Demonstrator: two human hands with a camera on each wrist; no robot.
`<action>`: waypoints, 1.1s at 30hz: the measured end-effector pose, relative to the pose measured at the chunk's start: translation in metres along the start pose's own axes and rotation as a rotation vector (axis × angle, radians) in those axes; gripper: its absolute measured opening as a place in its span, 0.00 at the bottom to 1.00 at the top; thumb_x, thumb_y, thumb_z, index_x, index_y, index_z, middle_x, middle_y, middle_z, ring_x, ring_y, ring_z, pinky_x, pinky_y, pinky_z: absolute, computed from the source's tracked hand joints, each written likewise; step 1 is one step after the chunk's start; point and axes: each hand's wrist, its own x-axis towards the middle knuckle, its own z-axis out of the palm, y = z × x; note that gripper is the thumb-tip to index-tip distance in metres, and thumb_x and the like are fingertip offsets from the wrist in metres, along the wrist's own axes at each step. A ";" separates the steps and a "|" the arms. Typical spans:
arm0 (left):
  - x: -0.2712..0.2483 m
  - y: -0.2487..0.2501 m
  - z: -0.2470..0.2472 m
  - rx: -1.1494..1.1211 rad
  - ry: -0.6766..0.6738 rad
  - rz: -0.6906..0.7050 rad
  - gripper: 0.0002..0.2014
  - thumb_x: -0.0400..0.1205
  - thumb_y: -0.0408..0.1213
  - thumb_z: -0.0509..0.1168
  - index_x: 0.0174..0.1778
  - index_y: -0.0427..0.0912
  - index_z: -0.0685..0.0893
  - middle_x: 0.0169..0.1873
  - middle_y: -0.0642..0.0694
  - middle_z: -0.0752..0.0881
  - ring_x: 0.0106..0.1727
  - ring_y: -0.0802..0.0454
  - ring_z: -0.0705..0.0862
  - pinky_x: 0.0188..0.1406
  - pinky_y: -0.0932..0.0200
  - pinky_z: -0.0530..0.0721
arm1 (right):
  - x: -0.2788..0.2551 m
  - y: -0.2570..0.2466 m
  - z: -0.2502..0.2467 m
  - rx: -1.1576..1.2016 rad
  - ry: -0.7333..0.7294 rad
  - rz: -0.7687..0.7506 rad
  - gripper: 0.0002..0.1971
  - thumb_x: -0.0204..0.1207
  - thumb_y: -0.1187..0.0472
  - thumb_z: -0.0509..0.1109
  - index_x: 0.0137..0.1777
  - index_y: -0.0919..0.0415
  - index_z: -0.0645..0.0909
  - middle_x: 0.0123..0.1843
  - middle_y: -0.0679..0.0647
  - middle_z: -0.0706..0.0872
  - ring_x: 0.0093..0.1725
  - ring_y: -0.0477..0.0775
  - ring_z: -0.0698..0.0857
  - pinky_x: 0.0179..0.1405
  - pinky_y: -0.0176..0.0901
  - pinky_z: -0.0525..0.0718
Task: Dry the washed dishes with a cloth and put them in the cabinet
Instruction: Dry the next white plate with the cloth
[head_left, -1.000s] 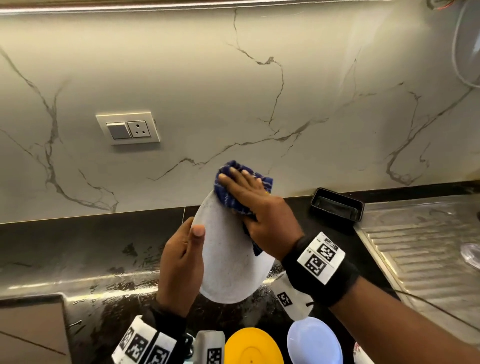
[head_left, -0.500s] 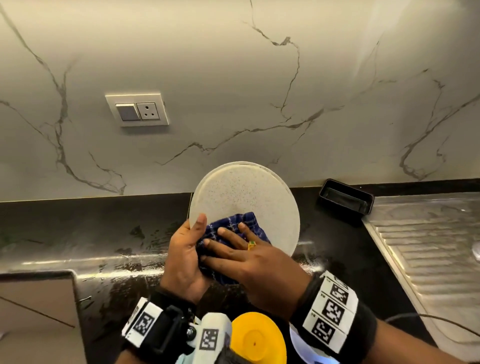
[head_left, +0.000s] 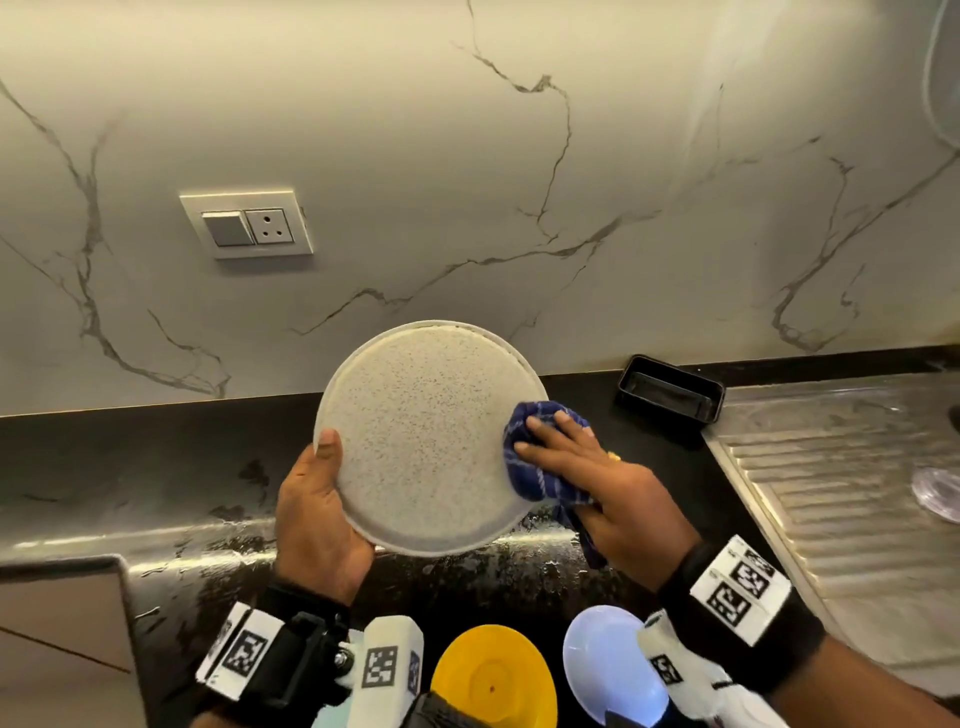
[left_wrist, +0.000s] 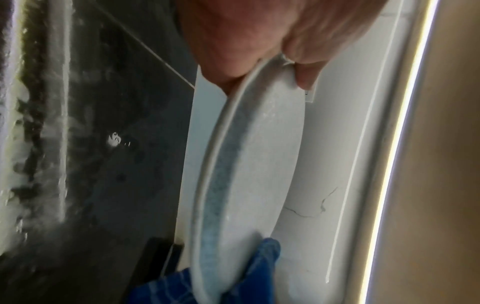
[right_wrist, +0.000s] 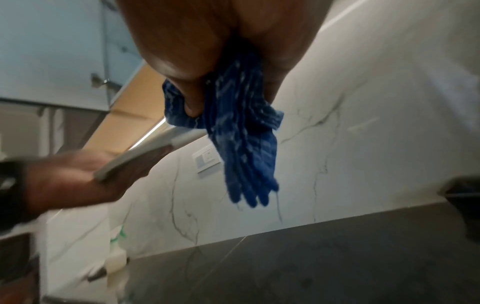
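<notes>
The drying step is under way — the left hand (head_left: 317, 512) is gripping the speckled plate (head_left: 426, 436) by its rim above the wet tabletop (head_left: 156, 467), thumb on its face. The right hand (head_left: 587, 473) is pinching the blue cloth (head_left: 530, 457) over the plate's right edge — next it is likely needing a sweep round the rim, before the cabinet.

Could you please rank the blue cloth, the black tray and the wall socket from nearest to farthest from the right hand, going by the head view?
1. Blue cloth: under the right hand, against the plate's right edge.
2. Black tray: on the counter behind the hand, by the wall.
3. Wall socket: far upper left on the wall.
</notes>
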 end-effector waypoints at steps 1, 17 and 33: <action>-0.002 0.001 0.001 0.022 -0.010 0.031 0.19 0.90 0.49 0.57 0.72 0.44 0.82 0.65 0.42 0.89 0.67 0.37 0.86 0.66 0.28 0.82 | 0.006 0.002 -0.002 0.071 0.008 0.062 0.33 0.77 0.73 0.66 0.78 0.42 0.74 0.82 0.39 0.69 0.85 0.42 0.60 0.84 0.52 0.63; -0.004 0.011 0.000 0.498 -0.233 0.343 0.19 0.85 0.51 0.63 0.52 0.34 0.84 0.42 0.37 0.85 0.44 0.43 0.82 0.41 0.50 0.83 | 0.121 -0.047 -0.013 -0.173 -0.187 -0.146 0.31 0.81 0.74 0.65 0.81 0.52 0.71 0.84 0.49 0.68 0.86 0.56 0.62 0.85 0.56 0.61; -0.006 0.007 -0.005 0.342 -0.001 0.437 0.12 0.89 0.43 0.61 0.43 0.43 0.82 0.40 0.45 0.85 0.48 0.44 0.83 0.47 0.47 0.84 | 0.050 -0.011 0.007 0.140 0.112 0.354 0.25 0.80 0.66 0.71 0.75 0.45 0.79 0.72 0.46 0.83 0.71 0.45 0.82 0.74 0.40 0.77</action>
